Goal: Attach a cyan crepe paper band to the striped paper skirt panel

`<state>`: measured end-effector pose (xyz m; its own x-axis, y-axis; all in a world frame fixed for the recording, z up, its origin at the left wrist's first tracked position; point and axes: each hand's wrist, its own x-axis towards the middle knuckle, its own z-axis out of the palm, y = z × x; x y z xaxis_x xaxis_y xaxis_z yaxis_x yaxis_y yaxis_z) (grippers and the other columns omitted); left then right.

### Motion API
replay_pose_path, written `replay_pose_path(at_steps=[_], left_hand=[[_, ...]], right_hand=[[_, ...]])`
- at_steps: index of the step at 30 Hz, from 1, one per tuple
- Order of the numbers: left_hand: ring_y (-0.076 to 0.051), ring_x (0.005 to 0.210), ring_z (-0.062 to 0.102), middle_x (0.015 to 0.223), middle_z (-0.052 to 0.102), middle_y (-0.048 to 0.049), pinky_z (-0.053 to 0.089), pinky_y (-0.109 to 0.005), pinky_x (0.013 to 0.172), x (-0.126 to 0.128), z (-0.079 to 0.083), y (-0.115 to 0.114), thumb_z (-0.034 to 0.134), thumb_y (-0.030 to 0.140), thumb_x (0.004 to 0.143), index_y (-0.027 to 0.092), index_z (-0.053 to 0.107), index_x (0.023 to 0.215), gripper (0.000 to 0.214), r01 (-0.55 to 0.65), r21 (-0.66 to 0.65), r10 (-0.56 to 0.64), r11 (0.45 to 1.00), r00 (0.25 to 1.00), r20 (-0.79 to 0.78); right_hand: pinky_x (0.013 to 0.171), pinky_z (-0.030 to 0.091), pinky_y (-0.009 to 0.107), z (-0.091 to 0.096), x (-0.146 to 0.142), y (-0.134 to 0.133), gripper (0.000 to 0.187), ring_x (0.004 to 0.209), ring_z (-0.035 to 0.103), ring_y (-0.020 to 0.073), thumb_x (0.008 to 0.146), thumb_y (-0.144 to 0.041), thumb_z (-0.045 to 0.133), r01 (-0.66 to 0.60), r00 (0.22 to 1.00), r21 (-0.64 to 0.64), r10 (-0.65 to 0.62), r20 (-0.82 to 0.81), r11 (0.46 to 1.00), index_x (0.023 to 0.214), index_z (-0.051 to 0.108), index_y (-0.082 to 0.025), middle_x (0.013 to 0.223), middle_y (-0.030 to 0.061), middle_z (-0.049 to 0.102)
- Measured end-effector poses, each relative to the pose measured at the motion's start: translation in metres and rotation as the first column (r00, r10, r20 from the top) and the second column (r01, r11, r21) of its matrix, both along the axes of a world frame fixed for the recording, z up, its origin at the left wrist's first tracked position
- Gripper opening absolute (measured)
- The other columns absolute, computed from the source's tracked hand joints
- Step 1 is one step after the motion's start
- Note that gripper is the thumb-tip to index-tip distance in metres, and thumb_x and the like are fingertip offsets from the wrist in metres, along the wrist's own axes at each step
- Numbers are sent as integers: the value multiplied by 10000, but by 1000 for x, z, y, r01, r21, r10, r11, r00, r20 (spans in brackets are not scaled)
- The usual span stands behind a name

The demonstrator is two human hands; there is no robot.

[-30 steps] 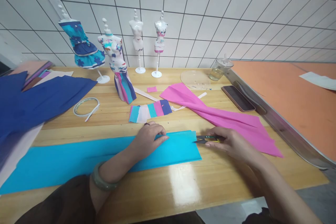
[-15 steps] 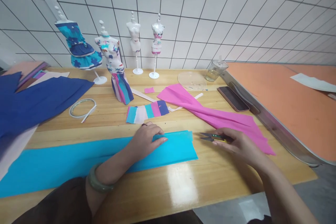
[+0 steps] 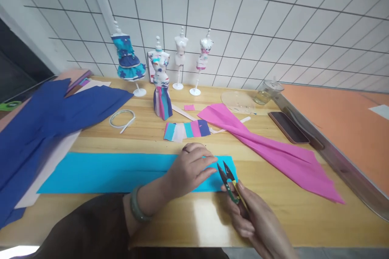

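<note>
White tiled wall backs a wooden table (image 3: 194, 218), where a long turquoise paper strip (image 3: 115, 172) lies flat along the near edge. The left hand (image 3: 190, 168) rests palm down on the strip's right end, fingers loose and extended, pinning it. The right hand (image 3: 258, 222) is closed around the thread snips (image 3: 227, 179), whose blades stand apart over the strip's lower right corner, just beside the left fingertips (image 3: 209, 168). As I judge it, the thin paper could slide or crumple under such light pressure and tear raggedly, or the points could nick those fingers. Pink paper (image 3: 273, 153) lies apart, to the right.
</note>
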<state>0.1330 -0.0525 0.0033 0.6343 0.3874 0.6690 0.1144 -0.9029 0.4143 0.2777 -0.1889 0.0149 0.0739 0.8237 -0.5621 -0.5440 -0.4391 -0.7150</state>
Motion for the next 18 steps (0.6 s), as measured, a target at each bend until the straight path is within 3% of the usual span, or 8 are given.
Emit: replay_pose_path(at_steps=[4,11,18], left_hand=[[-171,896,538,883,654,-53,407,-345,823,-4,4,-2,523,227,863,170,613,927,124,-57,51,59,997,998,-33],[-163,877,554,845,661,-34,382,-344,769,-4,0,-1,477,197,884,161,606,909,136,-114,169,135,979,984,-118],[-145,848,573,786,651,-34,408,-322,762,-2,-3,1,429,125,887,147,595,875,168,-124,248,157,961,980,-119]], right_hand=[[362,115,184,-2,-12,7,358,374,181,12,783,-551,566,94,994,62,-97,48,994,832,591,-196,592,-47,454],[408,288,224,3,-32,11,409,478,382,96,703,-566,629,211,910,73,-223,350,975,819,624,-174,605,-5,497],[476,257,238,8,-35,10,416,476,304,93,850,-544,447,-48,823,132,-36,567,990,668,532,-181,477,-44,352]])
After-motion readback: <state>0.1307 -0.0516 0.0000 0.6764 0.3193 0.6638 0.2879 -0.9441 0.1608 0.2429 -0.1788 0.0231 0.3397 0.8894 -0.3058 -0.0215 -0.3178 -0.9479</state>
